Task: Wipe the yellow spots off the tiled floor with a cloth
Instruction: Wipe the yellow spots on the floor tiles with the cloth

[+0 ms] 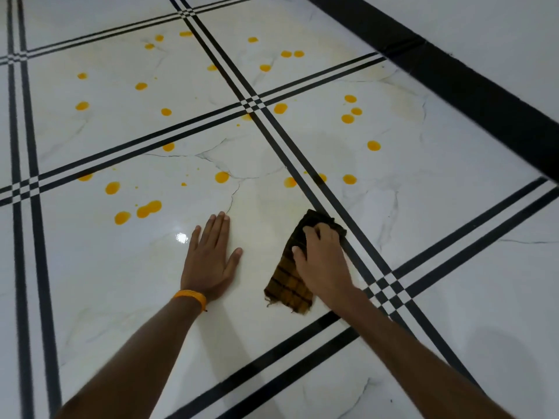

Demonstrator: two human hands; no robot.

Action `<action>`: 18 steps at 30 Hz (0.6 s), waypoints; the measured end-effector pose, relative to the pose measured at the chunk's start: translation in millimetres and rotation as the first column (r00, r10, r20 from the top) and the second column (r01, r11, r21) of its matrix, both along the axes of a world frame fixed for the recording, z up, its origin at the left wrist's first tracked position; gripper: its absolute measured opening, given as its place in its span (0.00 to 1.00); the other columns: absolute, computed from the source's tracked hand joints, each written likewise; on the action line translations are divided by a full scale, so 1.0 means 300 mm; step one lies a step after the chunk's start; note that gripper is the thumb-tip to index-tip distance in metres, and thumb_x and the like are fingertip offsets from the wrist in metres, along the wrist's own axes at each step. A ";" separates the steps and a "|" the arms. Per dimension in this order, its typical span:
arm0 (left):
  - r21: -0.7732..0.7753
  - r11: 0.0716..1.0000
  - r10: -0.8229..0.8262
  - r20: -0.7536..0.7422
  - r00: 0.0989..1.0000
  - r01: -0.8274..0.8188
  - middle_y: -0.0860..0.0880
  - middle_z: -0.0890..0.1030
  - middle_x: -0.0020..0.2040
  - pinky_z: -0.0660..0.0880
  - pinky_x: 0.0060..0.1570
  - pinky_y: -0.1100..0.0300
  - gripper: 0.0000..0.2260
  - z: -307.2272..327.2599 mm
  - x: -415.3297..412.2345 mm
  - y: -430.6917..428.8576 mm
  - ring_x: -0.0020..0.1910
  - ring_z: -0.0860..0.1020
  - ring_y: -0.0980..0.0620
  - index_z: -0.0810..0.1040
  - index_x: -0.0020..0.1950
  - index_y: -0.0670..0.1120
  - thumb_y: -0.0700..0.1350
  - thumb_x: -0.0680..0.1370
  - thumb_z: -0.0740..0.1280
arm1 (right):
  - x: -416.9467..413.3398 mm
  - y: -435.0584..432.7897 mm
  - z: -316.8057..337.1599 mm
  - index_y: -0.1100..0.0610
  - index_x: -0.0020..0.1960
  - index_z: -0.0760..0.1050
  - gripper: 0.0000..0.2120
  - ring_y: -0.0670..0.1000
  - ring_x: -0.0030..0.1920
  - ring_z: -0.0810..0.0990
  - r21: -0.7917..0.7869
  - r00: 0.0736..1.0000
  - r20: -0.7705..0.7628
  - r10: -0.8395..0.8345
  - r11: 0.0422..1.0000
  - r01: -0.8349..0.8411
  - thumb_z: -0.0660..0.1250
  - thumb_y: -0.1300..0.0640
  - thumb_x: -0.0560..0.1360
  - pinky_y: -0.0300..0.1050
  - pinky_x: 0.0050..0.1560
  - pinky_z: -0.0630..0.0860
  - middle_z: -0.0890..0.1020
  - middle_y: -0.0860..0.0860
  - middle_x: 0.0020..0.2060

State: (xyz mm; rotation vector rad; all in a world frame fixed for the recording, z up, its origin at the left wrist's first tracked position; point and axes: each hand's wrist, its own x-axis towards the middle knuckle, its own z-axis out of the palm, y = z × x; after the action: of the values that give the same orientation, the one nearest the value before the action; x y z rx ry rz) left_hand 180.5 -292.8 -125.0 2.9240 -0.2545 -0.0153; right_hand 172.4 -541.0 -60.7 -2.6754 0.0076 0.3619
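Note:
Several yellow spots point(221, 177) dot the glossy white tiled floor point(127, 267), spread across the middle and far tiles. A brown checked cloth point(287, 285) lies flat on the near tile, beside the black double stripe. My right hand point(323, 261) presses down on the cloth's upper half, fingers curled over it. My left hand point(211, 258) rests flat on the bare tile to the cloth's left, fingers spread, holding nothing; an orange band circles its wrist. The nearest spots point(148, 209) sit left of and beyond the left hand.
Black double stripes point(305, 182) cross the floor in a grid. A wide black band point(453, 83) runs along the far right, with pale floor beyond it. Faint yellowish smears point(405, 107) mark the tile near that band.

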 end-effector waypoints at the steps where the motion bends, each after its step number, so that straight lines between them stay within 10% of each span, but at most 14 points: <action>1: 0.002 1.000 -0.002 -0.003 1.000 0.002 0.47 0.51 0.82 0.47 0.79 0.47 0.32 0.001 -0.003 0.002 0.81 0.48 0.50 0.49 0.81 0.44 0.59 0.82 0.47 | -0.008 0.045 -0.039 0.59 0.77 0.64 0.26 0.59 0.76 0.62 -0.040 0.998 0.024 -0.061 0.997 0.062 0.61 0.48 0.83 0.54 0.75 0.64 0.66 0.60 0.75; 8: -0.042 0.999 -0.002 0.006 1.000 0.002 0.49 0.49 0.82 0.45 0.79 0.48 0.31 -0.013 0.000 0.008 0.81 0.45 0.52 0.48 0.81 0.45 0.59 0.82 0.47 | 0.101 0.150 -0.172 0.65 0.75 0.66 0.27 0.62 0.79 0.60 -0.038 0.903 0.246 -0.351 0.928 0.371 0.61 0.52 0.81 0.60 0.78 0.59 0.66 0.63 0.77; 15: -0.030 0.999 -0.015 0.031 0.999 0.016 0.47 0.50 0.82 0.47 0.79 0.47 0.30 -0.030 0.005 0.015 0.81 0.46 0.51 0.49 0.81 0.44 0.57 0.83 0.46 | -0.095 0.014 -0.207 0.58 0.83 0.49 0.33 0.53 0.82 0.49 -0.183 0.926 0.233 0.298 0.948 -0.259 0.46 0.41 0.84 0.55 0.82 0.49 0.52 0.54 0.82; 18: -0.013 1.000 -0.002 0.041 0.999 0.003 0.47 0.52 0.81 0.48 0.78 0.46 0.30 -0.038 0.001 0.014 0.81 0.48 0.50 0.50 0.81 0.43 0.57 0.82 0.47 | -0.003 -0.243 -0.224 0.61 0.82 0.52 0.34 0.58 0.81 0.54 -0.282 0.959 0.267 0.097 0.959 -0.019 0.42 0.40 0.84 0.59 0.81 0.52 0.57 0.59 0.81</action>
State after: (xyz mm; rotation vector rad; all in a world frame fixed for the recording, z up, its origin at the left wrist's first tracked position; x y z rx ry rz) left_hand 180.8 -288.5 -136.4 2.9133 -0.2635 0.0460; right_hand 171.5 -613.8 -127.8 -2.9868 -0.1150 -0.0040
